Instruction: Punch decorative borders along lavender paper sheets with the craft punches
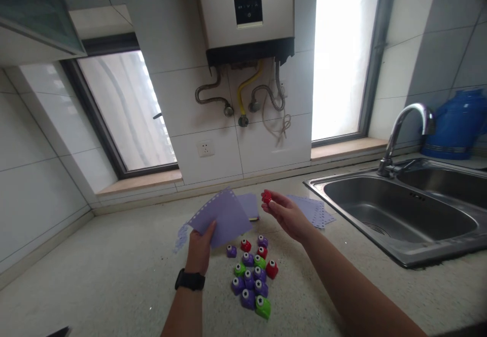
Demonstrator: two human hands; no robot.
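Note:
My left hand grips a sheet of purple paper by its lower left part, thumb on top. A row of small punched holes runs along the sheet's upper left edge. Held up to the right of the paper, my right hand pinches a small red craft punch in its fingertips, apart from the sheet. Below and between the hands stand several craft punches in purple, green and red, each with a white top bearing a dark shape.
Behind the held sheet lies a purple paper stack. Punched purple sheets are fanned out by the steel sink with its faucet. Purple paper scraps lie left on the counter. A water heater hangs on the wall.

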